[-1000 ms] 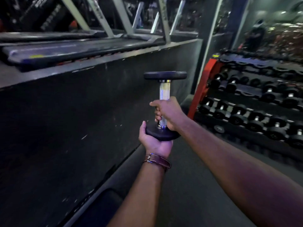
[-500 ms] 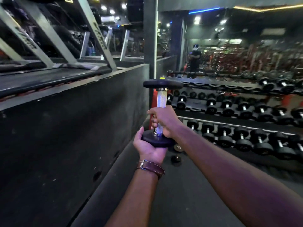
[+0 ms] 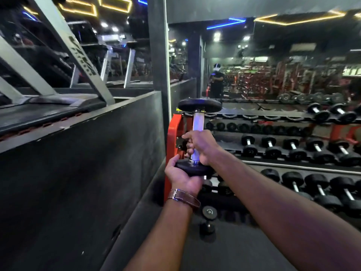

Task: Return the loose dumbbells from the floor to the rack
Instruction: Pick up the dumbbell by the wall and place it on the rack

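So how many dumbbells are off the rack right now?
2: one dumbbell held upright in both hands, and a small dumbbell on the floor by the rack's orange end. Others may be hidden.

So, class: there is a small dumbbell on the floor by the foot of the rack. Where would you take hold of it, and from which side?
Grip the small dumbbell by the short bar between its two round heads, coming down from above. It seems to lie flat on the floor, so the bar is likely exposed on top, while the heads look too wide and smooth for a sure one-handed hold.

Upright dumbbell (image 3: 198,122), right hand (image 3: 201,146) gripping handle, left hand (image 3: 182,178) cupping base, rack (image 3: 293,153) beyond
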Demonstrator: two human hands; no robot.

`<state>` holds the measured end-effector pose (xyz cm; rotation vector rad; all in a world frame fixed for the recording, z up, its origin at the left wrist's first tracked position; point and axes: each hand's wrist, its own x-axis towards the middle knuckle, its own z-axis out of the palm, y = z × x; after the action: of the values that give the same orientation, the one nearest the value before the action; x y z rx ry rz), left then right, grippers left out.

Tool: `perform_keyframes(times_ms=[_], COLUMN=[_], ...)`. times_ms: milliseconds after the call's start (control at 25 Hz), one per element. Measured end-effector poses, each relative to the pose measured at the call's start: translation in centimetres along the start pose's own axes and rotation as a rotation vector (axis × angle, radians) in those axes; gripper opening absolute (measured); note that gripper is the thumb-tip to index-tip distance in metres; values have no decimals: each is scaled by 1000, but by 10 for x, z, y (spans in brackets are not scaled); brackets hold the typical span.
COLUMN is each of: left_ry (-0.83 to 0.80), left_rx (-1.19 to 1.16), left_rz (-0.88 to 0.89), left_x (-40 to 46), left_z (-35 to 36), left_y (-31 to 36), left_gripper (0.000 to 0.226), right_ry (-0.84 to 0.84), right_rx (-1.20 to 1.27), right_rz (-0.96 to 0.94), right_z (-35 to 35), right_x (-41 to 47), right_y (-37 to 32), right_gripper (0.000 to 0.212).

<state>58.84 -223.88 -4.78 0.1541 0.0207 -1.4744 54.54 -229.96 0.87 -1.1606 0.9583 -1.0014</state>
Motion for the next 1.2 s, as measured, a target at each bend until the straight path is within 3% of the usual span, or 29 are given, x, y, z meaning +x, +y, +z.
perform_keyframes(times_ms=[160, 400, 640, 1040, 1200], left_ry=[56, 118, 165, 363, 350], left_rx=[51, 322, 329, 509, 555], left_rz=[-32, -8, 46, 50, 13], left_x=[133, 347, 536, 842, 952], left_z=[21, 39, 70, 84, 100], left_y=[7, 2, 4, 70, 98], left_gripper=[25, 25, 24, 24, 27], right_ry=[50, 32, 15, 76, 142], right_rx=[0, -33, -67, -71, -47], right_rz=[17, 15, 52, 81, 84], right_z=[-18, -61, -90, -83, -80], right_x=[126, 330, 525, 843, 962], right_y=[-24, -46, -72, -75, -84], right_gripper=[31, 32, 32, 33, 28])
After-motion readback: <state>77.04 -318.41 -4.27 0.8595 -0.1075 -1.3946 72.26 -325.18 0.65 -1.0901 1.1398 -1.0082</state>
